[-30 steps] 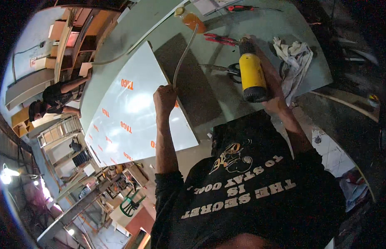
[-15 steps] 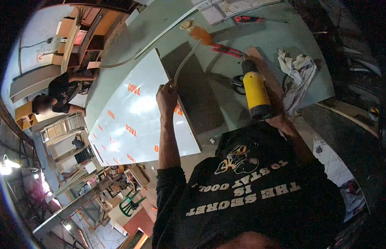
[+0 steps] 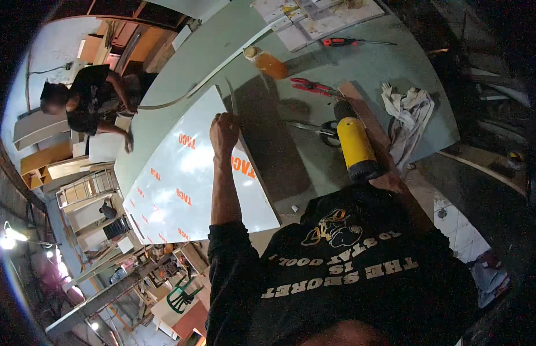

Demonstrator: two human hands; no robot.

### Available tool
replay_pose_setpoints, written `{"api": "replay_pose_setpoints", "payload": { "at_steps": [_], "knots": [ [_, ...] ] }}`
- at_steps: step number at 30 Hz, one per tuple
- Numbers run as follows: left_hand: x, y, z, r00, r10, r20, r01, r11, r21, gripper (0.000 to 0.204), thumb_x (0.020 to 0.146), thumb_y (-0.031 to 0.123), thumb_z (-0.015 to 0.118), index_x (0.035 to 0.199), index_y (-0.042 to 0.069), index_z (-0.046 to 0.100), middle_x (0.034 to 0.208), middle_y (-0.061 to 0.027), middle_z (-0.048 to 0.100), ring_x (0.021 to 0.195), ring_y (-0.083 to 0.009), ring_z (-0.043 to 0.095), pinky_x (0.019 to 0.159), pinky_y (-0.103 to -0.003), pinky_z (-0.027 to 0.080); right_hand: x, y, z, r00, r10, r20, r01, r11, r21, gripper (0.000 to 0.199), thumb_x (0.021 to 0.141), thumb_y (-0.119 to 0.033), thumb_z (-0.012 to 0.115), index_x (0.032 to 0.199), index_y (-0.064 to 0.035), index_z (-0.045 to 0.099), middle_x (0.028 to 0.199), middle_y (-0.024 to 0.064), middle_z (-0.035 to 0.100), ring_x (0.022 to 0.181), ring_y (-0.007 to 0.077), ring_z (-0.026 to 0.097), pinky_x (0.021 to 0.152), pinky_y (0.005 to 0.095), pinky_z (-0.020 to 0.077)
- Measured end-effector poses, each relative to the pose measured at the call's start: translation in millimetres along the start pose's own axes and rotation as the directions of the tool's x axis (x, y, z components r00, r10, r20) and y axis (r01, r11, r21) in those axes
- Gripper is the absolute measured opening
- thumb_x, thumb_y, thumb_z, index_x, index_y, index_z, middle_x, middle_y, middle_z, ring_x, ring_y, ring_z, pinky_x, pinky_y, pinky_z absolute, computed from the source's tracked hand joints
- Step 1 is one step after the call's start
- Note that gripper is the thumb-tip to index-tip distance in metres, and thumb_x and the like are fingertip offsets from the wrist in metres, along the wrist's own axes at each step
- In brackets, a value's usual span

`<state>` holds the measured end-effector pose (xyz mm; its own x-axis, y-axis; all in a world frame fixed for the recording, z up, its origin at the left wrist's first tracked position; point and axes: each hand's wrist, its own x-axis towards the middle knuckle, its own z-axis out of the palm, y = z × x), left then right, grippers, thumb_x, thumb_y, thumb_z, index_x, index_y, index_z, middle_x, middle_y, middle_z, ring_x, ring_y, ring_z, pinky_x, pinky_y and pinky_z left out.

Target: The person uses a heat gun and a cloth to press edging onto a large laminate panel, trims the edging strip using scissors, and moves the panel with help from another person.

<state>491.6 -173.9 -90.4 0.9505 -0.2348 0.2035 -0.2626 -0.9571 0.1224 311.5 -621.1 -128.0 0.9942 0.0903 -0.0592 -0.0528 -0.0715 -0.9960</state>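
Note:
A large glossy white panel [image 3: 181, 167] with orange print lies on the grey-green table. My left hand [image 3: 224, 134] is closed at its far right edge, pinching a thin pale edging strip [image 3: 231, 98] whose free end sticks up past the fingers. My right hand [image 3: 389, 180] is wrapped round a yellow and black heat gun [image 3: 356, 143]; the grip and most fingers are hidden behind its body. Its black nozzle points away from me, toward a wooden strip [image 3: 360, 101]. Scissors [image 3: 320, 131] lie just left of the heat gun.
Beyond the hands lie red-handled pliers [image 3: 311, 86], a bottle of amber liquid [image 3: 266, 63], and a red screwdriver [image 3: 343, 42]. A crumpled pale cloth [image 3: 407, 112] is at the right. A long strip [image 3: 204, 81] crosses the table. A co-worker [image 3: 98, 101] leans at the far left.
My left hand has shifted slightly left, and the strip, which slanted right toward the bottle, now stands nearer the panel's edge. The co-worker's arms and body have moved. My right hand keeps the heat gun.

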Motion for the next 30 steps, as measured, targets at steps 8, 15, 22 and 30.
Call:
{"api": "replay_pose_setpoints", "payload": {
  "at_steps": [8,15,22,30],
  "knots": [
    [-2,1,4,0.997,0.013,-0.070,-0.020,0.996,-0.092,0.013,0.078,0.017,0.066,0.082,0.005,0.067,0.082,-0.0161,0.063,0.078,-0.0357,0.061,0.068,-0.044,0.049,-7,4,-7,0.996,0.085,0.013,-0.086,0.996,0.032,0.051,0.087,-0.025,0.063,0.129,-0.0039,0.042,0.112,0.0086,0.054,0.099,0.0179,0.054,0.084,0.0333,0.0445],
    [-2,14,-2,0.984,-0.159,-0.075,0.153,0.986,-0.072,0.011,0.079,0.019,0.067,0.080,0.008,0.071,0.078,-0.0140,0.065,0.076,-0.0326,0.063,0.066,-0.041,0.051,-12,8,-11,0.989,0.144,0.027,-0.146,0.987,0.064,0.048,0.088,-0.026,0.063,0.126,-0.0041,0.043,0.110,0.0080,0.054,0.097,0.0172,0.054,0.082,0.0327,0.0445],
    [-2,18,3,0.962,-0.191,-0.194,0.165,0.976,-0.141,0.011,0.079,0.020,0.069,0.080,0.010,0.072,0.076,-0.0108,0.066,0.072,-0.0293,0.065,0.065,-0.039,0.051,-13,12,-14,0.982,0.183,0.035,-0.186,0.978,0.093,0.045,0.088,-0.026,0.062,0.124,-0.0042,0.045,0.107,0.0074,0.055,0.095,0.0164,0.054,0.081,0.0322,0.0445],
    [-7,27,3,0.938,-0.242,-0.246,0.225,0.970,-0.098,0.012,0.079,0.022,0.070,0.081,0.010,0.071,0.076,-0.0104,0.066,0.072,-0.0262,0.066,0.065,-0.037,0.052,-14,17,-12,0.974,0.222,0.039,-0.225,0.966,0.128,0.042,0.089,-0.027,0.061,0.121,-0.0044,0.046,0.104,0.0066,0.055,0.093,0.0156,0.054,0.079,0.0316,0.0446]
  ]
}}
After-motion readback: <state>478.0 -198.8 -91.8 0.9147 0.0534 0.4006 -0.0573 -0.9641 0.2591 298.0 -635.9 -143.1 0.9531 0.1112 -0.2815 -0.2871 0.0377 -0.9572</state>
